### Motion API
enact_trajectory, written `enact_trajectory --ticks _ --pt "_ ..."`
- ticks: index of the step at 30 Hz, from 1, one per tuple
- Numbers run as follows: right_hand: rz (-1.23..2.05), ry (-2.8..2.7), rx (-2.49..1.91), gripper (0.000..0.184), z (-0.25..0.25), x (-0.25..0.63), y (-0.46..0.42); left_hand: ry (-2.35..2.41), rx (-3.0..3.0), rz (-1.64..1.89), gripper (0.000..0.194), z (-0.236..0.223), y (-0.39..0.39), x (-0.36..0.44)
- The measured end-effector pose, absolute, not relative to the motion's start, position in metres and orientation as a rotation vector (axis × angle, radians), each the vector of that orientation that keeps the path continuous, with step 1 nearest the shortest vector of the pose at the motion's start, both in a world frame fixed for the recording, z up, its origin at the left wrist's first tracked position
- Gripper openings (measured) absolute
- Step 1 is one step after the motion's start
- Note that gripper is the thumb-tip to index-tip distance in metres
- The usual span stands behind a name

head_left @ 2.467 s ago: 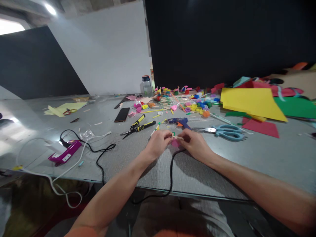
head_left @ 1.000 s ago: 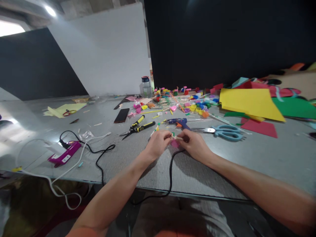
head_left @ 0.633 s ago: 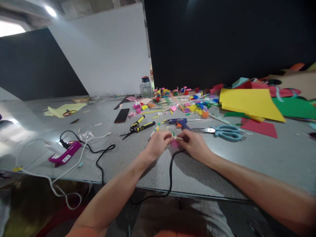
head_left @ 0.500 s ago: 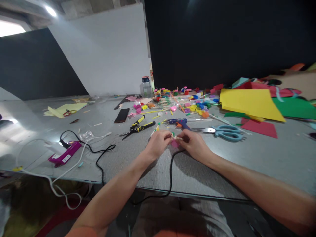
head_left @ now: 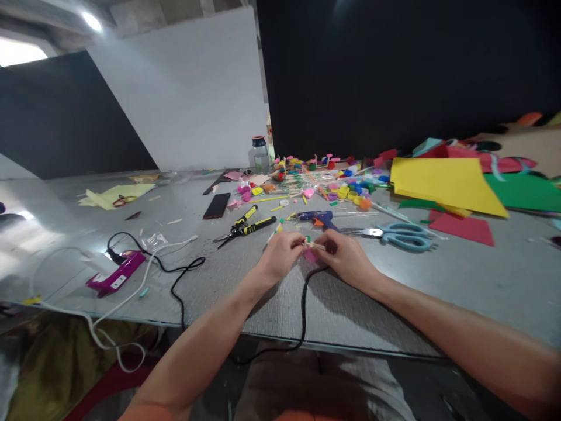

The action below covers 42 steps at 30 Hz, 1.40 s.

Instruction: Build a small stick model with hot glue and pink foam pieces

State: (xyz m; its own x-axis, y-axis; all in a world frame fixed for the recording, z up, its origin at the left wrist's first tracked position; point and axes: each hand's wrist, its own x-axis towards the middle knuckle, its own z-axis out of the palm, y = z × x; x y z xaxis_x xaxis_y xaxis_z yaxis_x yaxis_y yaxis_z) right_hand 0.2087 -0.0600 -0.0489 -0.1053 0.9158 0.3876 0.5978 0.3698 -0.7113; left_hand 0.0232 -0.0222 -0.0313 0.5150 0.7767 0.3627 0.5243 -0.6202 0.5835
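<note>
My left hand (head_left: 283,252) and my right hand (head_left: 344,257) meet over the grey table, fingers pinched. Between them they grip a small craft piece (head_left: 311,252) with a thin pale stick, a green bit and a pink disc; the fingertips hide part of it. Just beyond my hands lies a blue hot glue gun (head_left: 314,217) with an orange trigger. To its right rest scissors (head_left: 403,235) with light blue handles, blades toward my right hand. A white stick with green and yellow bits (head_left: 279,227) pokes out behind my left hand.
Yellow-and-black pliers (head_left: 252,225) and a phone (head_left: 217,206) lie left of centre. Farther left is a purple power strip (head_left: 116,273) with cords. Colourful bottle caps (head_left: 350,190) cover the back. Yellow paper (head_left: 445,182) lies at right, a bottle (head_left: 260,156) behind. A black cord (head_left: 304,304) crosses the table edge.
Both hands stay in the same place with the craft piece held between them. The camera view shifts very slightly; nothing else visibly moves on the table.
</note>
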Motion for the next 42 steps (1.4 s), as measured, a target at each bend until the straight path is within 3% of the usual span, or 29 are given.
enact_trajectory --ticks 12,19,29,42 --pt "0.513 -1.820 -1.390 0.024 -0.048 0.212 -0.061 1.064 2.341 0.871 0.010 -0.032 -0.022 0.022" --pt "0.520 -1.921 -1.465 0.056 -0.041 0.218 -0.059 1.081 2.337 0.877 0.009 -0.035 -0.021 0.021" --pt "0.462 -1.928 -1.413 0.009 -0.038 0.217 -0.058 1.084 2.305 0.932 0.006 -0.037 -0.021 0.022" --pt "0.358 -1.913 -1.339 0.008 -0.041 0.215 -0.058 1.047 2.331 0.910 0.018 -0.035 -0.020 0.023"
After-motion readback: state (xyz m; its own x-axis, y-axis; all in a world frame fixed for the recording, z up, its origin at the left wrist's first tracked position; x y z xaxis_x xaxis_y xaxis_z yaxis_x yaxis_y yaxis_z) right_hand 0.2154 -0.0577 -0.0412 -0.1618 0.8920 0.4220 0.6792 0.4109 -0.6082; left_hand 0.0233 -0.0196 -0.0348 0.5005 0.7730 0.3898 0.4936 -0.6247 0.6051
